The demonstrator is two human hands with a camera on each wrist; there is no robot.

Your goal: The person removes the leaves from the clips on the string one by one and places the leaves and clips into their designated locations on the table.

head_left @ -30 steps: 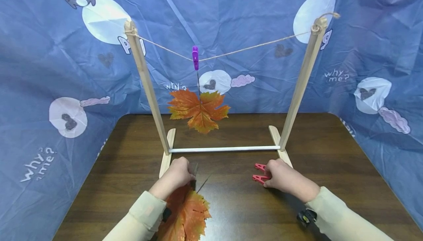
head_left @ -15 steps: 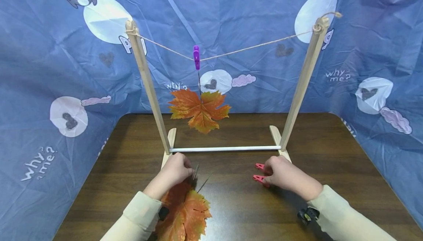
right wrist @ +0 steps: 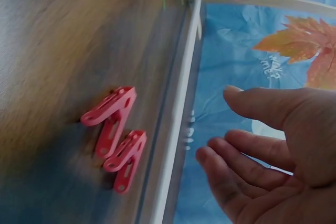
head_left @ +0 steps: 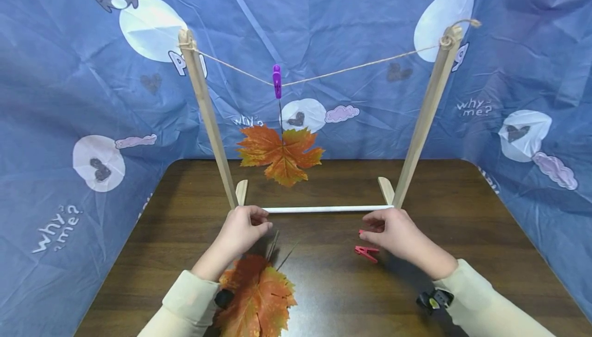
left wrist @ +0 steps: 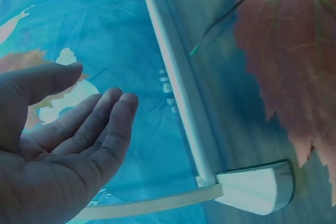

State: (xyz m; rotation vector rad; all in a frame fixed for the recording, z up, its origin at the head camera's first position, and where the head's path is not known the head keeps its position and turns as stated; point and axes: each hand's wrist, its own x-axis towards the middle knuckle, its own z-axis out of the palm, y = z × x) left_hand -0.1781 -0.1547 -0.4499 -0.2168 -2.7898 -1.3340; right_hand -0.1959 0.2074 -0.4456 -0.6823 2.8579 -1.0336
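Head view shows left hand (head_left: 240,228) and right hand (head_left: 393,231) empty, each grip apart — a low right-hand sweep could scatter the red clothespins (head_left: 363,250) (loose on the tabletop (head_left: 333,291)).

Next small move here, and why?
Probably lower the left hand and pinch a loose leaf by its stem. Both hands look open and hold nothing. The stem lies near the left hand, and two red clips lie on the table near the right hand. The string already carries one hanging leaf in a purple clip.
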